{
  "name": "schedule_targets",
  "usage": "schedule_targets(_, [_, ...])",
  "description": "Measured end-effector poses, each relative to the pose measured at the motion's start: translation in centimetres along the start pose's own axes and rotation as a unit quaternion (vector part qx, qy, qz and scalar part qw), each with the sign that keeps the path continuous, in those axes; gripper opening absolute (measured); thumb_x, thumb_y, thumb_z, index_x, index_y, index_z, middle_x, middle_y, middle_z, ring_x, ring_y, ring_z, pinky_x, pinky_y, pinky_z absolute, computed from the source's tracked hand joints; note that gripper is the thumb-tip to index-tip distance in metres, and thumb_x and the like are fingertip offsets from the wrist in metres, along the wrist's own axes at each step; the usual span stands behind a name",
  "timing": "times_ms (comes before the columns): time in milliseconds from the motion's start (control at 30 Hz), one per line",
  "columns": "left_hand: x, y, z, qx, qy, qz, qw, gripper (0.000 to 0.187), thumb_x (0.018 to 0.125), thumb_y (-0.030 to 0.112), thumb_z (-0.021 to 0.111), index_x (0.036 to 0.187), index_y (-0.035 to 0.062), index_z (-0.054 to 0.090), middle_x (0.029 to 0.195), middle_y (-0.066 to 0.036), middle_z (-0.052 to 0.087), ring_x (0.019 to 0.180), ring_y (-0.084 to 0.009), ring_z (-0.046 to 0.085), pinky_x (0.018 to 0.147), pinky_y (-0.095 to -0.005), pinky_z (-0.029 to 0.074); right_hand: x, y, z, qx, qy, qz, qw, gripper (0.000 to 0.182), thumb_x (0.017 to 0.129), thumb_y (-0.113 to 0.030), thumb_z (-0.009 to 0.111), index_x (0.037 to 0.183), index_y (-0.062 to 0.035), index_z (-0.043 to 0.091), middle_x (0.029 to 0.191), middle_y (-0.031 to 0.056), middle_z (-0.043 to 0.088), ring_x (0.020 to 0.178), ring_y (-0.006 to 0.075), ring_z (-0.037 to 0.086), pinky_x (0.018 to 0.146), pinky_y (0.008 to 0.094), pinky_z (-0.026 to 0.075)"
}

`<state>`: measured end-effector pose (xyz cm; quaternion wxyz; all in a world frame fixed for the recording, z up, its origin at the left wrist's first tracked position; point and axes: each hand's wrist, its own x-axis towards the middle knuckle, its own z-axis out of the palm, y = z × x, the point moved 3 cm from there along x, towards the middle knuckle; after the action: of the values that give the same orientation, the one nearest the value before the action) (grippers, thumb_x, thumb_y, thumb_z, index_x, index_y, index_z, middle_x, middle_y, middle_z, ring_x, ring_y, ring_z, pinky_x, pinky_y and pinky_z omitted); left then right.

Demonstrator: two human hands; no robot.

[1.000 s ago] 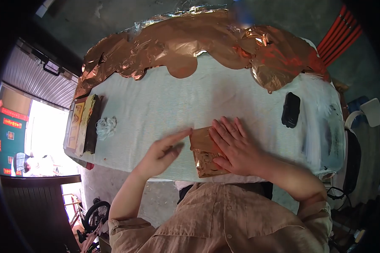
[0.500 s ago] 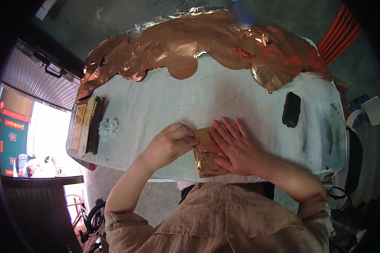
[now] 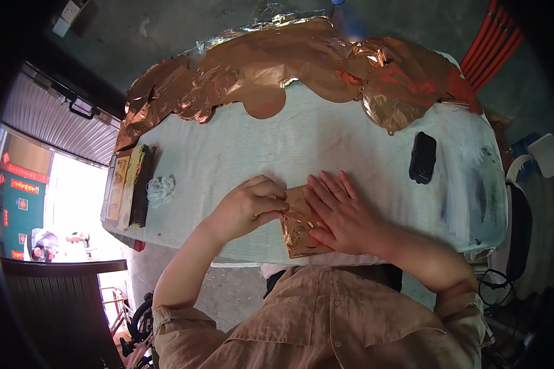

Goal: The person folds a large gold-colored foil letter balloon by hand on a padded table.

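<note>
A flat, folded copper-coloured foil balloon (image 3: pixel 298 237) lies near the front edge of the cloth-covered table (image 3: pixel 240 147). At its left edge my left hand (image 3: pixel 252 206) is closed, with thumb and fingertips pinching the foil. My right hand (image 3: pixel 345 215) lies flat across its right part, fingers stretched out and pressing down. The palm hides much of the foil's upper right. Along the far side of the table spreads a heap of flat copper foil balloons (image 3: pixel 264 61) with rounded edges.
Left on the table are a worn box (image 3: pixel 129 184) and a bundle of white bands (image 3: pixel 160 190). A black case (image 3: pixel 423 158) lies to the right. A blue-capped bottle (image 3: pixel 345 21) and red tubes (image 3: pixel 491 46) are beyond the far edge. A chair (image 3: pixel 517 234) stands at the right.
Both hands stay on the folded foil balloon in nearly the same place. The whole view has shifted slightly with my head.
</note>
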<state>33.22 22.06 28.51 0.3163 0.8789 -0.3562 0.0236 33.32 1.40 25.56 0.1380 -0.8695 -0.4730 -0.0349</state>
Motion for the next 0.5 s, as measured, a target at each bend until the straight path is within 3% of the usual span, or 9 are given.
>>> schedule_targets(500, [0.91, -0.08, -0.25, -0.001, -0.024, -0.002, 1.0, 0.009, 0.071, 0.009, 0.07, 0.079, 0.007, 0.067, 0.083, -0.003, 0.062, 0.083, -0.023, 0.058, 0.073, -0.0341, 0.049, 0.0, 0.03, 0.19, 0.014, -0.002, 0.004, 1.0, 0.068, 0.085, -0.046, 0.051, 0.131, 0.0041, 0.041, 0.142, 0.0225, 0.033, 0.134, 0.0362, 0.028, 0.111, 0.0505, 0.013])
